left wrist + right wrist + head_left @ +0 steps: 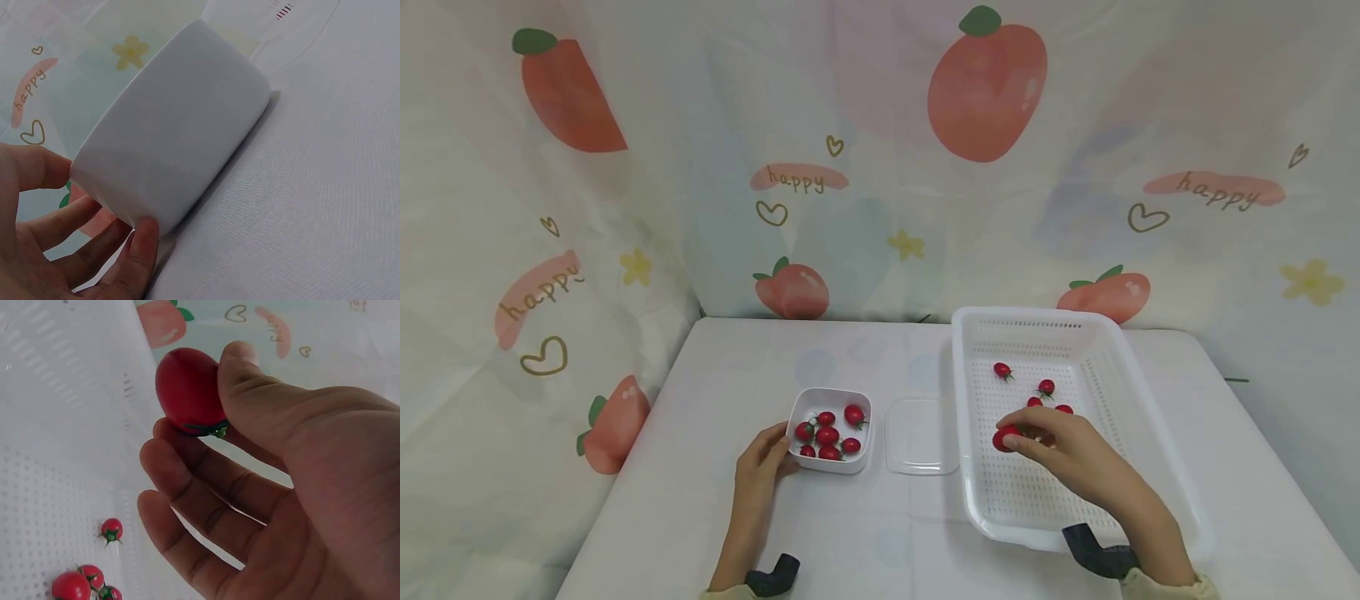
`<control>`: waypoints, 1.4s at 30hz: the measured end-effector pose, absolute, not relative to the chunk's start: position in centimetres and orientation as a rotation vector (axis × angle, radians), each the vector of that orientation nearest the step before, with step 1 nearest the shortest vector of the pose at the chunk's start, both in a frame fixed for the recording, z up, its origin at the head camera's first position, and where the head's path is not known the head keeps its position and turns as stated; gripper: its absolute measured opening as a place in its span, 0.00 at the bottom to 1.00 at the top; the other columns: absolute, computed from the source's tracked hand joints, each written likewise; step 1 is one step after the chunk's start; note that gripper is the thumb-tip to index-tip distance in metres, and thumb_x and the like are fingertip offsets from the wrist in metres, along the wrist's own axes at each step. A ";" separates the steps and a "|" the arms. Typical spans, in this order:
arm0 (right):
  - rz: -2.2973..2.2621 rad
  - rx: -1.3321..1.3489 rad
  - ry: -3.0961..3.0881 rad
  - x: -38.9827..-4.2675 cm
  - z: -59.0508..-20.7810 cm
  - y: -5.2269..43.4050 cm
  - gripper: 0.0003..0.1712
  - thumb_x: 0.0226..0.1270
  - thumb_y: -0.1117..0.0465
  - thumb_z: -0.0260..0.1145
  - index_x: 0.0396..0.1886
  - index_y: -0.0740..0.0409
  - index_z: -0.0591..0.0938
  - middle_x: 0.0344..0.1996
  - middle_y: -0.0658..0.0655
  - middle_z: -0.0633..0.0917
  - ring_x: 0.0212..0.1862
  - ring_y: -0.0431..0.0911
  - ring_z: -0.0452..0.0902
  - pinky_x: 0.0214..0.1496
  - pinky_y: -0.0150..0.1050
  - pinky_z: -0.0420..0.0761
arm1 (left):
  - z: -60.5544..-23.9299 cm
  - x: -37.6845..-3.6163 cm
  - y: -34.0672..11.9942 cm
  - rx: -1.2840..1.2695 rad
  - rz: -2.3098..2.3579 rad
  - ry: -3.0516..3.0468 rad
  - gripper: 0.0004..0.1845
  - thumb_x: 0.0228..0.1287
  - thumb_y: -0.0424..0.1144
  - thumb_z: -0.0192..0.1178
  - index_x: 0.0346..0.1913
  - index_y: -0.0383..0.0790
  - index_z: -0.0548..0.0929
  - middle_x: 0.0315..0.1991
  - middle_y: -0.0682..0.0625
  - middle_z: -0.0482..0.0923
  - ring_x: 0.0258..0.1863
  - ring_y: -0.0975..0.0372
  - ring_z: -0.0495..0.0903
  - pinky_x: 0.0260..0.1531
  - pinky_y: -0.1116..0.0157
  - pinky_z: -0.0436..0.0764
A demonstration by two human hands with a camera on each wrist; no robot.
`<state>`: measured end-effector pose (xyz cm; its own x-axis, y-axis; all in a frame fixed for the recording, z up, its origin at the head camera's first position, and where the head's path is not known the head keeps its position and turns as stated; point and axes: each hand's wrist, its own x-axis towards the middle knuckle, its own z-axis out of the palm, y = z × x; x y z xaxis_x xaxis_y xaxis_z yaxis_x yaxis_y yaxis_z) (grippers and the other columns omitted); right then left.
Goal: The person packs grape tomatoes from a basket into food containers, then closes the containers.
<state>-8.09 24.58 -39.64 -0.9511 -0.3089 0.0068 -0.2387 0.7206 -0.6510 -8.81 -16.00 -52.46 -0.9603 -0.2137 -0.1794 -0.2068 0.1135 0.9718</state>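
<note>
My right hand [1071, 454] pinches a red cherry tomato [190, 387] between thumb and fingers above the white perforated basket [1150, 450]. The tomato's green stem end shows in the right wrist view. At the left, my left hand [762, 454] rests its fingertips against the left side of a small white container [842, 467], which stands on the table. Inside that container lie several cherry tomatoes [827, 436]. More cherry tomatoes [1002, 371] lie in the basket, some partly hidden behind my right hand.
Between container and basket lies a clear plastic lid [921, 437], flat on the white tablecloth [865, 550]. A fruit-printed curtain [880, 108] hangs behind the table and along its left side. Each wrist wears a dark strap mount [1097, 554].
</note>
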 end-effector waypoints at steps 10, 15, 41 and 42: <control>-1.131 -0.492 2.759 -10.2 -39.1 22.1 0.14 0.72 0.50 0.71 0.52 0.47 0.87 0.42 0.44 0.90 0.45 0.41 0.84 0.47 0.34 0.85 | -52.5 -8.8 -16.1 0.441 -2.047 -2.330 0.21 0.81 0.47 0.54 0.69 0.46 0.78 0.69 0.44 0.78 0.62 0.52 0.81 0.52 0.73 0.87; -1.145 -0.533 2.747 -11.0 -38.8 20.6 0.13 0.72 0.50 0.71 0.52 0.45 0.87 0.42 0.42 0.90 0.46 0.41 0.83 0.49 0.35 0.86 | -52.6 -8.9 -16.2 0.434 -2.061 -2.325 0.20 0.81 0.48 0.53 0.69 0.47 0.78 0.69 0.47 0.78 0.63 0.53 0.81 0.52 0.75 0.86; -1.275 -0.639 2.592 -14.4 -39.7 11.0 0.12 0.71 0.55 0.72 0.51 0.48 0.87 0.43 0.46 0.89 0.45 0.41 0.82 0.51 0.39 0.83 | -53.0 -8.9 -16.2 0.432 -2.063 -2.298 0.19 0.81 0.47 0.54 0.68 0.47 0.79 0.68 0.47 0.79 0.62 0.53 0.81 0.50 0.74 0.86; -1.279 -0.640 2.594 -14.4 -39.9 10.6 0.12 0.71 0.56 0.72 0.51 0.49 0.87 0.44 0.46 0.89 0.45 0.41 0.82 0.51 0.38 0.83 | -53.0 -8.9 -16.2 0.432 -2.064 -2.296 0.19 0.81 0.47 0.55 0.68 0.47 0.79 0.68 0.47 0.79 0.62 0.53 0.81 0.50 0.74 0.87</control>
<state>-14.38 10.62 -39.88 -0.8913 -0.4524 0.0289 -0.2985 0.5377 -0.7885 -8.93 -16.23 -52.99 -0.9612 -0.2199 -0.1663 -0.1887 0.0850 0.9783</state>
